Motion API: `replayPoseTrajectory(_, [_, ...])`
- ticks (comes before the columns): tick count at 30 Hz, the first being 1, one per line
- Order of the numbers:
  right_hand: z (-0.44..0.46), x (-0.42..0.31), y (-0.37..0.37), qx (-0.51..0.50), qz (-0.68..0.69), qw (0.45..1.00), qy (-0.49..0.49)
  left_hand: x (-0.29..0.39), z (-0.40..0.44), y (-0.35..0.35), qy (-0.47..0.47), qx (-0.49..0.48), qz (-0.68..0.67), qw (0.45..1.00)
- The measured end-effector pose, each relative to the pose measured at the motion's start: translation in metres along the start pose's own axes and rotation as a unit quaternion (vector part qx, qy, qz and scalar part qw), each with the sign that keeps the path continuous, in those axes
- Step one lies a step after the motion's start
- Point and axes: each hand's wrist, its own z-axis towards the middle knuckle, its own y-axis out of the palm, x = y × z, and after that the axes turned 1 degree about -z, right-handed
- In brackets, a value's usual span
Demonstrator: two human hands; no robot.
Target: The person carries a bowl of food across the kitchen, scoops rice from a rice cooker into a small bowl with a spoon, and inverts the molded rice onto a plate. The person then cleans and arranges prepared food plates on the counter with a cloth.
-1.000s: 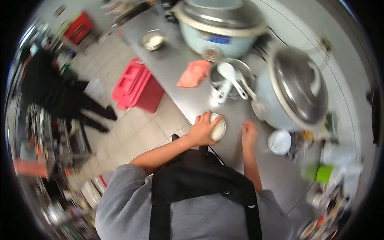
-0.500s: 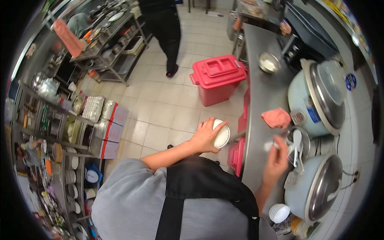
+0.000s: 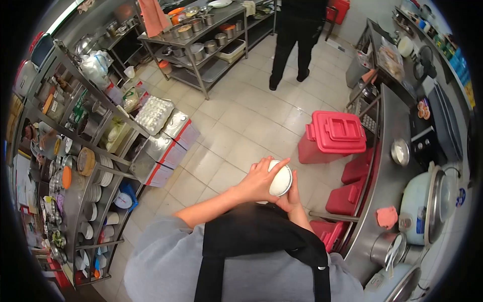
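Note:
A small bowl of white rice (image 3: 280, 180) is held out in front of my dark apron, its filled top facing up toward me. My left hand (image 3: 259, 179) wraps the near left side, with the thumb across the rim. On the opposite side, my right hand (image 3: 292, 195) grips the bowl as well, its fingers partly hidden. Steel counter (image 3: 366, 221) runs along my right, bearing a steel pot (image 3: 383, 247) with a white rice paddle (image 3: 396, 246), a pink cloth (image 3: 387, 217) and a metal bowl (image 3: 400, 152).
Two large rice cookers (image 3: 415, 211) stand at the right wall. A red lidded bin (image 3: 334, 138) is on the floor ahead, with more red bins under the counter. Shelves of dishes (image 3: 93, 194) and stacked boxes (image 3: 166, 151) line the left. A person in black (image 3: 297, 43) stands ahead.
My right hand has come from over the counter to the bowl, joining my left hand. The view has turned left, and the person in black has moved relative to the shelves.

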Motion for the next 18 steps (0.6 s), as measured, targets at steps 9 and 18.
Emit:
replayPoseTrajectory(9, [0.138, -0.054, -0.006, 0.034, 0.015, 0.999, 0.04, -0.121, 0.101, -0.072, 0.001, -0.059, -0.009, 0.998])
replayPoseTrajectory(18, [0.366, -0.203, 0.051, -0.085, 0.106, 0.989, 0.054, -0.398, 0.2, -0.193, -0.279, 0.142, 0.013, 0.95])
